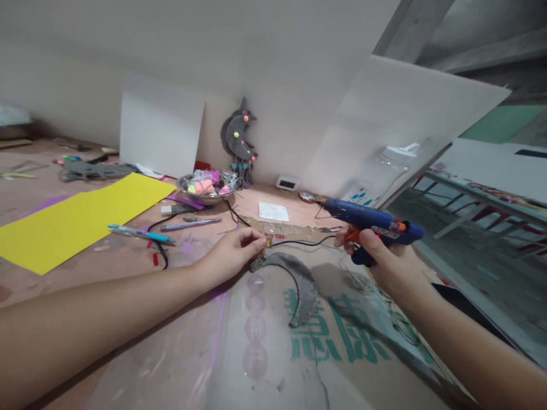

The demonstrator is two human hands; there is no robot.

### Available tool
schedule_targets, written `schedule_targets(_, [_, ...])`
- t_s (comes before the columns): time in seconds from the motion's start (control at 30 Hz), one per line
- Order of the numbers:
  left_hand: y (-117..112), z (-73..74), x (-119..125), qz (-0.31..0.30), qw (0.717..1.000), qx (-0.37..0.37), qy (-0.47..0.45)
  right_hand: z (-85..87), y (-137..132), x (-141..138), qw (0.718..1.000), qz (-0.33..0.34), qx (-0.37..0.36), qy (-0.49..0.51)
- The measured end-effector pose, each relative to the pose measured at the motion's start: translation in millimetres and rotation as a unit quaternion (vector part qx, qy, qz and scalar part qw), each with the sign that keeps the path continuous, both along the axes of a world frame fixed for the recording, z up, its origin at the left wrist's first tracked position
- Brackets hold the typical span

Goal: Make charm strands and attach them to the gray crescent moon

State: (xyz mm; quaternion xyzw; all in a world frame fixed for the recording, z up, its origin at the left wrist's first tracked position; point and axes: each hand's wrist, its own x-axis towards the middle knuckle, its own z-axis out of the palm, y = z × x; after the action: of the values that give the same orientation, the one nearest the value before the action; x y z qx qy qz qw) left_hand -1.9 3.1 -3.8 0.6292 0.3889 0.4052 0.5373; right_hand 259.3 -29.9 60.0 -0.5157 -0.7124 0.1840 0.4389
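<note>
My right hand (384, 256) grips a blue hot glue gun (363, 216), with fingers at its orange trigger and the nozzle pointing left. Its small red light is lit. Lying before me is a grey felt crescent moon (299, 282), its curve bulging to the right. At the crescent's upper left end, the thumb and fingers of my left hand (239, 250) are pinched together on it. A small yellow piece (269, 242) shows beside those fingertips, near a black cord (303, 243); whether I hold it too is unclear.
Left of my hands are yellow card (85, 219), a blue pen (141, 234) and a purple pen (190, 225). Behind stand a metal bowl (207, 197) of craft bits and a decorated grey moon (235, 136). A clear bottle (388, 171) stands back right. Plastic sheeting (256, 393) covers the work surface.
</note>
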Motion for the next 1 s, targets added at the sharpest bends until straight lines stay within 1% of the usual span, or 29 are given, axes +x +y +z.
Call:
schedule_targets(0.07, [0.4,-0.1,-0.1,0.006,1.000,0.017,0.011,7.9,-0.4,-5.1,0.999,0.033,-0.019,-0.023])
schedule_targets(0.1, [0.7,-0.4,-0.1,0.009,1.000,0.022,0.016,11.1,0.1,-8.6,0.998,0.037,-0.027,-0.039])
schedule_targets(0.2, [1.5,-1.9,-0.1,0.015,0.999,0.024,0.029,18.4,9.7,-19.4,0.998,0.003,-0.035,-0.059])
schedule_targets(0.27, [1.8,-2.6,-0.2,0.010,0.999,0.019,0.033,21.5,25.8,-24.9,0.997,-0.008,-0.028,-0.070])
schedule_targets(0.37, [1.8,-2.8,-0.3,-0.007,1.000,0.010,0.022,22.7,62.8,-30.2,0.990,-0.021,0.003,-0.138])
schedule_targets(0.43, [1.6,-2.9,0.0,-0.016,1.000,0.001,0.012,18.8,91.2,-32.0,0.986,-0.028,0.017,-0.164])
schedule_targets(0.53, [1.6,-3.4,0.6,-0.019,1.000,-0.005,0.002,3.5,128.3,-31.5,0.981,-0.071,-0.033,-0.180])
schedule_targets(0.63, [1.6,-2.8,0.6,-0.019,1.000,-0.003,0.003,-17.6,149.0,-27.2,0.976,-0.066,-0.068,-0.195])
schedule_targets(0.7, [1.5,-1.2,0.4,-0.019,1.000,-0.001,0.011,-28.5,153.5,-23.9,0.972,-0.042,-0.102,-0.209])
schedule_targets(0.77, [1.4,0.8,0.1,-0.019,1.000,0.000,0.019,-33.4,153.9,-21.1,0.966,-0.019,-0.132,-0.219])
schedule_targets(0.87, [0.9,3.3,-0.2,-0.018,0.999,-0.001,0.027,-30.2,151.7,-16.0,0.962,-0.011,-0.144,-0.232])
schedule_targets(0.93, [0.3,4.2,-0.5,-0.018,0.999,-0.002,0.032,-24.5,148.5,-9.7,0.960,-0.028,-0.130,-0.248])
schedule_targets(1.0, [-0.4,4.7,-0.9,-0.015,0.999,-0.004,0.039,-19.1,141.5,-1.3,0.956,-0.059,-0.102,-0.268])
